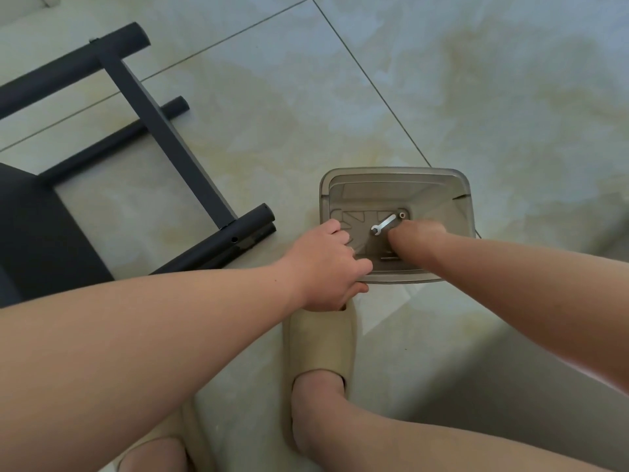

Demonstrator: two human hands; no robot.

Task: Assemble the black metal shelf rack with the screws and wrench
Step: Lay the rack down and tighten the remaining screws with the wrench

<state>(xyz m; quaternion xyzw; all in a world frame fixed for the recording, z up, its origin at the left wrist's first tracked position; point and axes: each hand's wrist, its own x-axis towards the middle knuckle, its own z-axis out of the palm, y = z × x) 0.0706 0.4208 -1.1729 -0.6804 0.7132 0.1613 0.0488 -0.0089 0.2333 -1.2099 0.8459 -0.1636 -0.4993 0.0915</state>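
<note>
Black metal rack [163,131], round tubes + flat bar, lies on the glossy tile, well left of the smoky see-thru plastic bin [391,172]. L hand [323,267] grips the bin's near-left rim. R hand [418,233] is down inside, fingers hidden, so can't tell its grip. Thin silver wrench [384,224] lies flat on the bin floor just left of the R hand, long axis diagonal, near-left to far-right. R hand's way nearer imo.

Glossy pale green-cream marbled floor tiles [442,97] with thin dark grout lines [371,81]

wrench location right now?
Head view, right of centre: the wrench lies on the floor of the clear bin, just left of the right hand.
</note>
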